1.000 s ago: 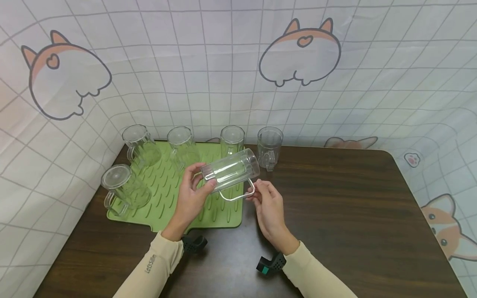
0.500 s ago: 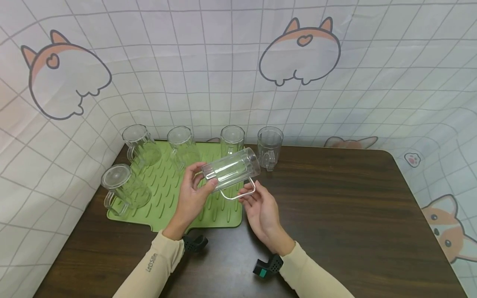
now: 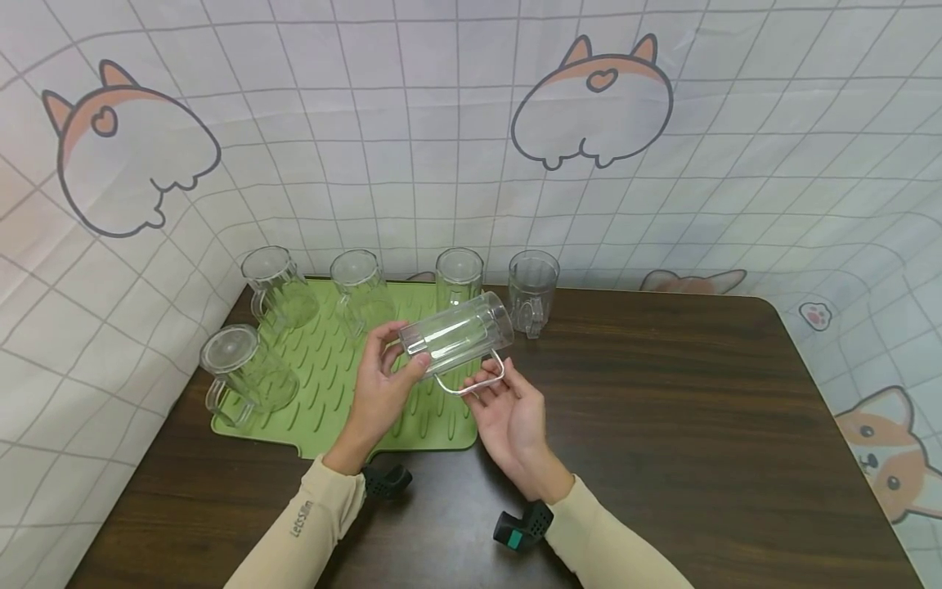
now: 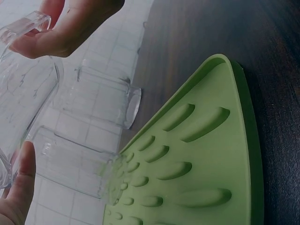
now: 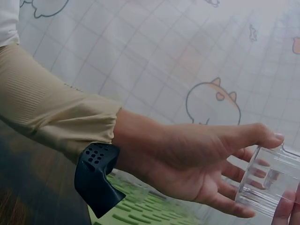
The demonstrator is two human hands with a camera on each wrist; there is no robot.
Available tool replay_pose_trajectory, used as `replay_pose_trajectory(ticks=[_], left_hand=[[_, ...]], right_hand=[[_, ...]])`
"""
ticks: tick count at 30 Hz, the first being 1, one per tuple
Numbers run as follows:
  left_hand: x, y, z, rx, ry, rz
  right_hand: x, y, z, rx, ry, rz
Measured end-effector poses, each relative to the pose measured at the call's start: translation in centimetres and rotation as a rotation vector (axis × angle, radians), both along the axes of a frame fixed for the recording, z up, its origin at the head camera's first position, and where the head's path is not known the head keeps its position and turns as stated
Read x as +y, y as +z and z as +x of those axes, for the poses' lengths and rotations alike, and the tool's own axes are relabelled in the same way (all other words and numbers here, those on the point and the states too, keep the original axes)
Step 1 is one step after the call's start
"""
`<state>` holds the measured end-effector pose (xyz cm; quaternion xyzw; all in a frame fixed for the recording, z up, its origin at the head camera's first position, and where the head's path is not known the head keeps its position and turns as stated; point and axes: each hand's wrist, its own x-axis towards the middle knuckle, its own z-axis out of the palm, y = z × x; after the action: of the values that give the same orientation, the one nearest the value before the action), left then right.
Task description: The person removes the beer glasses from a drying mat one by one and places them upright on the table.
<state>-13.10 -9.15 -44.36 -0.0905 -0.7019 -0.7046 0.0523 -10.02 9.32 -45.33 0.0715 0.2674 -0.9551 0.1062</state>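
A clear glass mug lies sideways in the air over the right part of the green drying mat. My left hand grips its left end, thumb in front and fingers behind, as the right wrist view shows too. The mug's handle points down toward me. My right hand, palm turned up, has its fingertips around the handle. In the left wrist view the right hand's fingers lie around the handle, and my left thumb presses the glass below.
Glass mugs stand upside down on the mat: one at the front left, others along the back, such as the back-left mug. Right of the mat, another mug stands upright on the dark wooden table. A printed cloth hangs behind.
My right hand has shifted left along the handle and turned its palm upward, its fingers spreading beneath it. The left hand and the mug have hardly moved.
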Motion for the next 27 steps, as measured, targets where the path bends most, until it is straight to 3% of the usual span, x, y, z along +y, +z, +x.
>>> replay_pose_trajectory(ticks=[18,27], left_hand=[[-0.1,0.5,0.2,-0.030,-0.042,-0.034],[-0.5,1.1,0.4,0.002,-0.085,-0.038]], right_hand=[[0.4,0.5,0.2,0.013,0.003,-0.014],[0.7,0.9,0.1,0.058,0.015,-0.016]])
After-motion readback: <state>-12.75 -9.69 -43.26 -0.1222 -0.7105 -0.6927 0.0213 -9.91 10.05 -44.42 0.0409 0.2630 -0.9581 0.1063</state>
